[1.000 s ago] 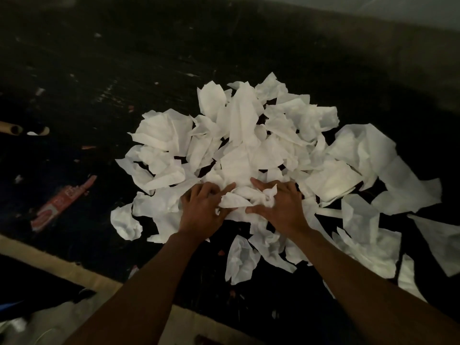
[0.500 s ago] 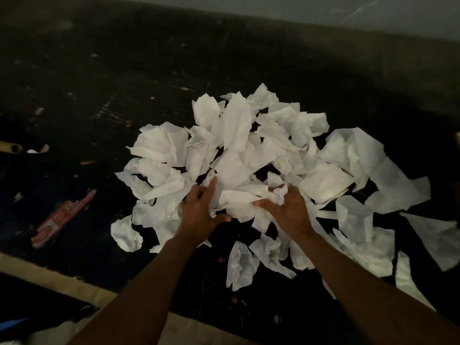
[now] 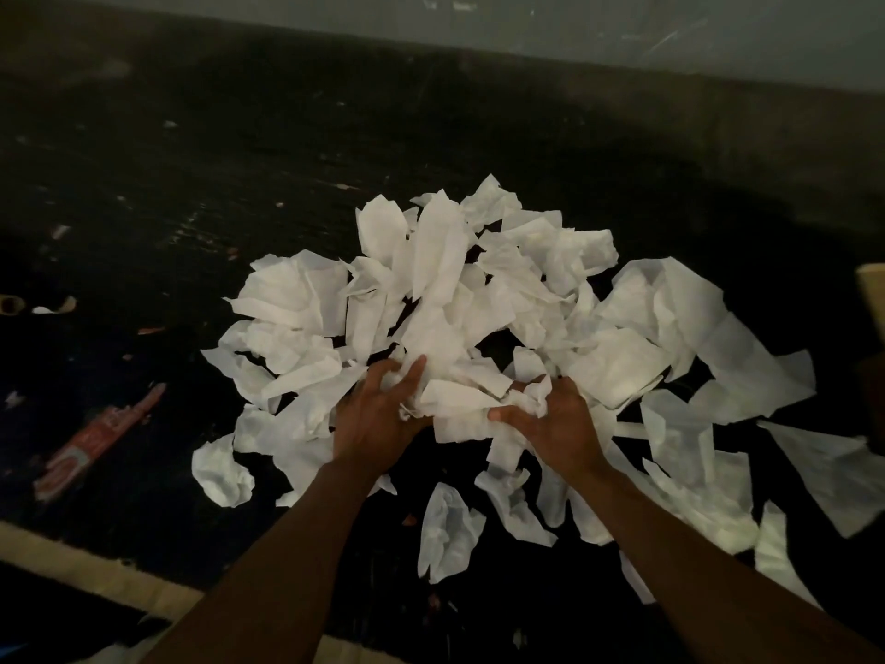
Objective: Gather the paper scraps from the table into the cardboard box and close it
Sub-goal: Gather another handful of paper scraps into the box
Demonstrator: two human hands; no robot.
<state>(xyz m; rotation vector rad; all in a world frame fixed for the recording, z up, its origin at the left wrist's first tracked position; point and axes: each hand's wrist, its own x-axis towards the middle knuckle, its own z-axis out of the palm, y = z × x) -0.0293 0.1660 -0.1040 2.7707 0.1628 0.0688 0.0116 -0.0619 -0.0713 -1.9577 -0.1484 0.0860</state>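
The table [image 3: 335, 136] is dark and scratched, with a pale wall behind it. A big heap of white paper scraps [image 3: 445, 299] lies in the middle of the table. Both hands are at the near side of the heap. The left hand [image 3: 373, 424] has its fingers curled into the paper, with the thumb up on top. The right hand [image 3: 555, 424] is curled the same way, and crumpled bits poke out between its fingers. So each grip is closed on a bunch of paper, and one bundle sits between the two hands.

More scraps lie past the grip, piled high. Flat pieces spread out to the right of the grip. A few loose ones [image 3: 445, 529] lie closer to the person than the grip, just under the wrists. A red wrapper [image 3: 96, 438] lies far off to the left. A tan edge [image 3: 869, 299] shows far to the right; it may be the box, but I cannot tell.

The paper looks very light, soft and floppy. It will not break, but small bits can slip out and fall. It is best to scoop from under the heap with both hands and squeeze gently.
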